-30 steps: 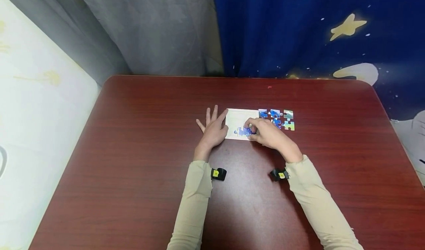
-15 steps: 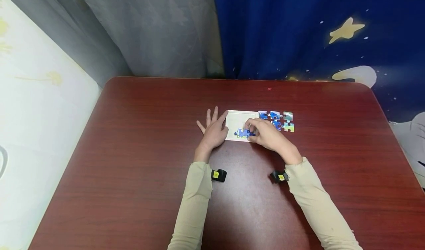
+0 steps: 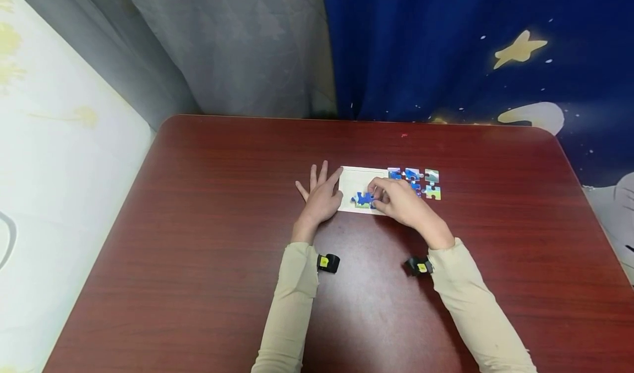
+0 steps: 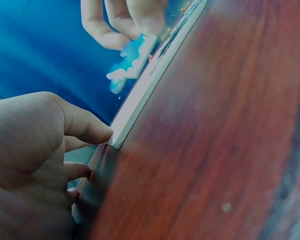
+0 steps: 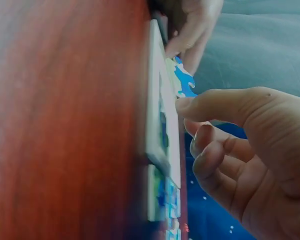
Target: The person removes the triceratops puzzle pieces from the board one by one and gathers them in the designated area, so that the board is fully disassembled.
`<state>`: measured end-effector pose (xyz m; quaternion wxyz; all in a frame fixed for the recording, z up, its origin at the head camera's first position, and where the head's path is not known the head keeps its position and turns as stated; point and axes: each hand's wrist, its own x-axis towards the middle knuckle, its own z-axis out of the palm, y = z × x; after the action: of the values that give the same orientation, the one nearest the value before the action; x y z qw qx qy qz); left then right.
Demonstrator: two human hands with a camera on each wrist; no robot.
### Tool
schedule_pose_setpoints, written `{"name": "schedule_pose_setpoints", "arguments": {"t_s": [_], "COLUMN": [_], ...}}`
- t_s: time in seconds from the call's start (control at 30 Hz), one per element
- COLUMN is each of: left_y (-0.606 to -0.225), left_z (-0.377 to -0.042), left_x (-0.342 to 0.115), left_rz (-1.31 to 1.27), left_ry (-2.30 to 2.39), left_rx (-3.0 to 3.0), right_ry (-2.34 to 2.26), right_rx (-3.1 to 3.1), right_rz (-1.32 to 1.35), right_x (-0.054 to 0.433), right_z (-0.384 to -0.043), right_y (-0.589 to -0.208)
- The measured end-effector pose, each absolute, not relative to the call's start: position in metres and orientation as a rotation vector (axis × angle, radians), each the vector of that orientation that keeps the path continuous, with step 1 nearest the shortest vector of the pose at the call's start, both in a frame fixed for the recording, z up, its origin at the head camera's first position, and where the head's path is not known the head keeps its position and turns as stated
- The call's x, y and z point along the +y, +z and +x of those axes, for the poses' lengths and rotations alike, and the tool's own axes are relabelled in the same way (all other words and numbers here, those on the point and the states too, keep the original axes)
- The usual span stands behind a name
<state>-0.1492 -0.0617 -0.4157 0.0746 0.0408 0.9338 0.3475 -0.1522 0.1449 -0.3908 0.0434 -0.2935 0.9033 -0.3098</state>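
A pale, flat puzzle tray [image 3: 353, 179] lies on the table. My left hand [image 3: 321, 201] is at its left edge, fingers spread, with the thumb [image 4: 90, 124] touching the near corner in the left wrist view. Over the front part of the tray, my right hand [image 3: 402, 201] pinches a blue jigsaw piece [image 3: 364, 198] with a green lower edge. Both wrist views show this jigsaw piece [image 4: 127, 67] tilted, raised above the tray surface. Part of it is hidden behind the right fingers [image 5: 185, 103].
Several jigsaw pieces [image 3: 432, 176] in blue and green lie to the right of the tray, some partly behind the right hand. The red-brown table [image 3: 223, 224] extends around them, with grey and blue curtains [image 3: 421, 48] behind. A tiny red scrap [image 3: 404, 135] lies near the far edge.
The jigsaw piece in my right hand has tilted slightly, its blue now deeper and its green edge showing more. Both hands keep nearly the same places; the head view has shifted a little.
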Motion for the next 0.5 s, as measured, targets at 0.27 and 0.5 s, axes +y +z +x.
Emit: {"name": "schedule_pose_setpoints", "arguments": {"t_s": [0.27,0.5], "left_y": [-0.415,-0.416], "left_z": [-0.149,-0.149], "left_x": [-0.061,-0.062], "left_rz": [0.118,0.113], "left_ry": [1.068,1.071], "left_rx": [2.789,2.786], "right_ry": [-0.936,-0.924], "right_rx": [2.885,2.925], "right_rz": [-0.861,-0.699], "right_x": [0.178,0.223], "right_z": [-0.150,-0.143], "right_y": [-0.377,-0.376]}}
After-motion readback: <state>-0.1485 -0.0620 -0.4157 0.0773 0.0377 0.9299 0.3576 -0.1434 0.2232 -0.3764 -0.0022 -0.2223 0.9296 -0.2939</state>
